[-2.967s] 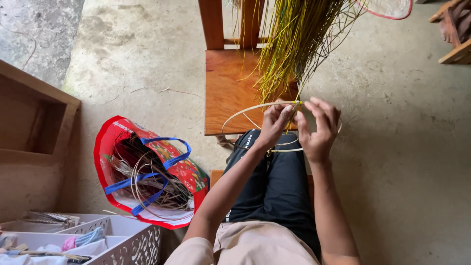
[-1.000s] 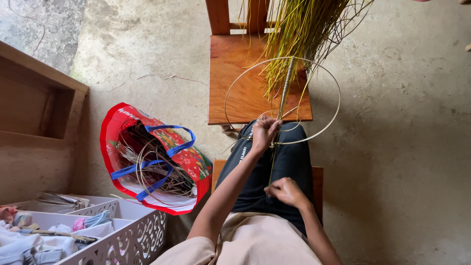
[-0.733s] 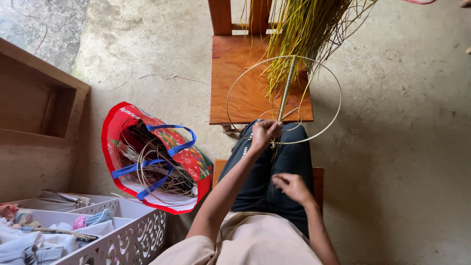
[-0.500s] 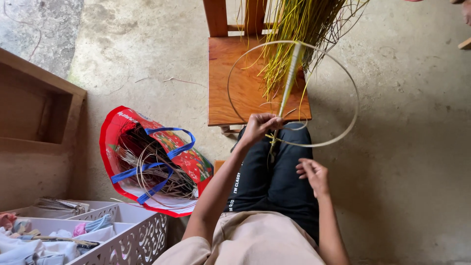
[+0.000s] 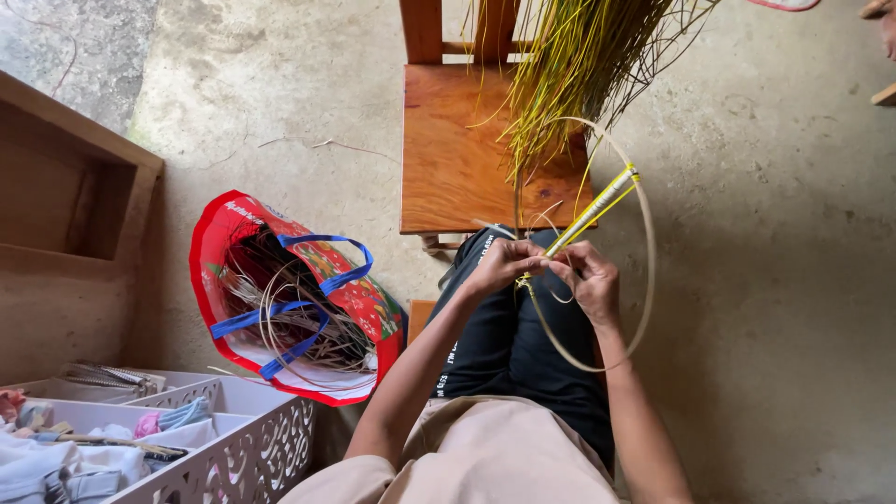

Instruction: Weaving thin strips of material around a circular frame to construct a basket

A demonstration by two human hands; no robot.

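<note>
Seemingly light and springy, the thin cane hoop [image 5: 644, 271] is hovering over the lap, both the left hand [image 5: 499, 266] and right hand [image 5: 590, 278] pinching its yellow-wrapped spoke [image 5: 593, 207], likely the firmest hold.

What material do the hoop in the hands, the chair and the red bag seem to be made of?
Hoop: probably rattan or thin cane; pale tan, matte, bent into a smooth ring.
Chair: wood; orange-brown seat with visible grain and a slight sheen, likely varnished.
Red bag: apparently woven plastic; glossy printed surface, blue strap handles.
</note>
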